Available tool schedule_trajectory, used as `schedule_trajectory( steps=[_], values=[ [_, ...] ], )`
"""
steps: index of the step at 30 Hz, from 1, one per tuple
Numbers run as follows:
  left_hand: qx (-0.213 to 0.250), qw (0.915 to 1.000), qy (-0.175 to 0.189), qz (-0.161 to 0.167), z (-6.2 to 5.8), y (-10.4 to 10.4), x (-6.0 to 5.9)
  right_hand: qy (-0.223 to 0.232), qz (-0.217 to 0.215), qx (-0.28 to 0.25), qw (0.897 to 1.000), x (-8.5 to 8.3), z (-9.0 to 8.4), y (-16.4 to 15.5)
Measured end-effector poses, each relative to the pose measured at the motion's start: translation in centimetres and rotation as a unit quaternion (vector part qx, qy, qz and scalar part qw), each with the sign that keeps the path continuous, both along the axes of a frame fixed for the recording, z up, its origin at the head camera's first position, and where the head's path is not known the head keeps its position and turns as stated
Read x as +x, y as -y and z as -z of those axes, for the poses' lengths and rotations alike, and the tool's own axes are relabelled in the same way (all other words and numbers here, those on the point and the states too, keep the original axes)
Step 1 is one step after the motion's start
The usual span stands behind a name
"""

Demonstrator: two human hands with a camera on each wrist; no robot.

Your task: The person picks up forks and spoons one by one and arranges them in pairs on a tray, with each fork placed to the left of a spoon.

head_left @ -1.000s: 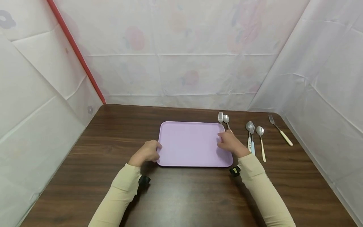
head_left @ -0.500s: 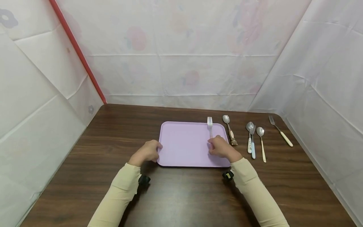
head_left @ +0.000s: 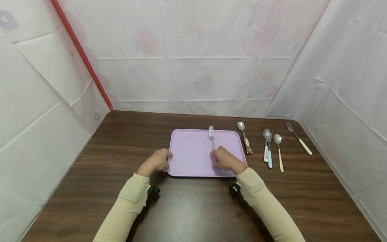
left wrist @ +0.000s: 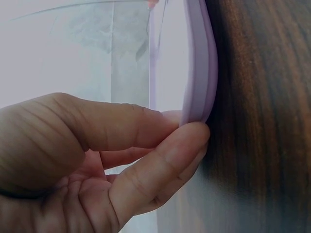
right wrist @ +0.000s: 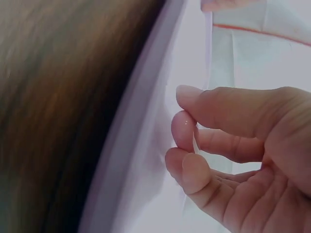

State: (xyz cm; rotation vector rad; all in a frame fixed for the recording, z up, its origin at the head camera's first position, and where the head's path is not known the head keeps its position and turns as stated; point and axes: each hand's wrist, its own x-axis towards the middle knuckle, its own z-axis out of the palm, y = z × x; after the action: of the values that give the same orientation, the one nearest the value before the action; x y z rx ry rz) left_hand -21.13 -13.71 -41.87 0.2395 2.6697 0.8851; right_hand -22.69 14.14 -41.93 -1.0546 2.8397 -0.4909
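spoons (head_left: 266, 143) lie right of lilac tray (head_left: 190, 151).

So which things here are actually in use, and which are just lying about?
In use:
- fork, held by the right hand over the tray
- purple tray, left edge gripped by the left hand

Lying about, on the table right of the tray:
- brown-handled spoon
- spoon and fork pair
- slim spoon
- white-handled fork

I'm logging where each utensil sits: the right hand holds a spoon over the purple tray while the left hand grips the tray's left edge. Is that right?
Not quite: the right hand holds a fork, not a spoon; its tines show in the head view. It is over the purple tray, and the left hand does grip the tray's left edge.
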Motion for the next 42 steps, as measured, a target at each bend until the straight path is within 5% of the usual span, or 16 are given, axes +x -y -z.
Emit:
schedule_trajectory(
  steps=[22, 36, 42],
  values=[
    [0.062, 0.9973, 0.03, -0.026, 0.2, 0.2, -0.1, 0.016, -0.028, -0.015, 0.999, 0.3, 0.4, 3.6],
    [0.024, 0.9991, 0.011, -0.034, 0.1, 0.1, 0.0, 0.03, -0.03, -0.019, 0.999, 0.5, 0.8, 6.4],
    [0.054, 0.9974, 0.022, -0.042, 0.2, 0.0, 0.0, 0.024, -0.032, -0.022, 0.999, 0.6, 0.9, 7.4]
  ],
)
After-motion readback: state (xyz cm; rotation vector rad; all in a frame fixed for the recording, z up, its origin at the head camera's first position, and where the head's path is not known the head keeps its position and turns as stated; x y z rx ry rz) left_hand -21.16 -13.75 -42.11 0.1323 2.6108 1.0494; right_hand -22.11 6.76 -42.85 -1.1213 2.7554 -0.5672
